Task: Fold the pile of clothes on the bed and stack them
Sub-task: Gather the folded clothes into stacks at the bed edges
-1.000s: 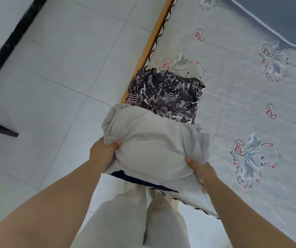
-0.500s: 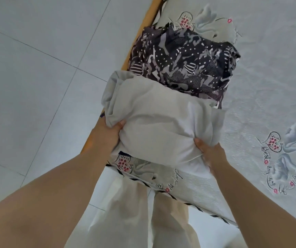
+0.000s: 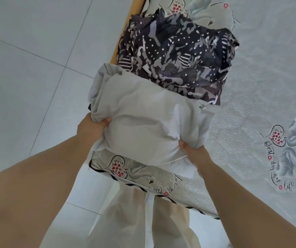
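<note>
A folded pale grey garment (image 3: pixel 143 119) is held over the near corner of the bed. My left hand (image 3: pixel 91 127) grips its left end and my right hand (image 3: pixel 191 151) grips its right end. A sliver of dark blue cloth (image 3: pixel 89 107) shows under its left edge. Just beyond it lies a folded dark patterned garment (image 3: pixel 175 56) with white dots and stripes, resting on the bed sheet (image 3: pixel 259 86) beside the bed's left edge. The grey garment's far edge overlaps the patterned one's near edge.
The sheet is pale with heart and swan prints. An orange wooden bed rail (image 3: pixel 125 33) runs along the left side. White tiled floor (image 3: pixel 36 68) lies to the left. My beige trousers (image 3: pixel 143 221) show below the bed corner.
The grey garment has moved forward with both hands, from over the floor at the bed corner to over the bed, close against the patterned garment. The view has shifted closer.
</note>
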